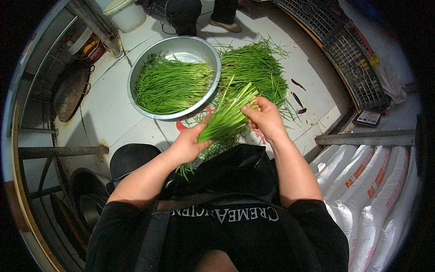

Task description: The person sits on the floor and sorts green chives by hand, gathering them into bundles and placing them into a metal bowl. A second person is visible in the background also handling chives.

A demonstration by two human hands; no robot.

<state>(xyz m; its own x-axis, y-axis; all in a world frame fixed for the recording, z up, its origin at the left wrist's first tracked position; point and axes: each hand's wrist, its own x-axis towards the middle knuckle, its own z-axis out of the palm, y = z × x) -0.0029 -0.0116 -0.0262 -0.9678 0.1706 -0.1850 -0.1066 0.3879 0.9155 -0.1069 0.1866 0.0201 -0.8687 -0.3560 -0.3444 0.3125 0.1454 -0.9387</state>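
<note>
A bunch of green chives (226,117) slants across my lap, pale stem ends up and to the right. My left hand (187,144) grips it around the leafy part, with some leaf tips hanging below. At the pale ends, the thumb and fingers of my right hand (266,117) pinch stems; the fingertips are partly hidden. Beyond my hands, a round metal basin (183,57) stands on the tiled floor, holding chives (173,86) laid side by side. To its right, a loose pile of chives (253,69) lies on the floor, partly behind the bunch.
Another person's shoe (226,26) and dark-clothed legs are at the top. A white bucket (127,18) and a wok (70,93) stand left. Dark red pods (297,99) lie beside the pile. Plastic crates (355,66) and stacked white sacks (365,193) line the right.
</note>
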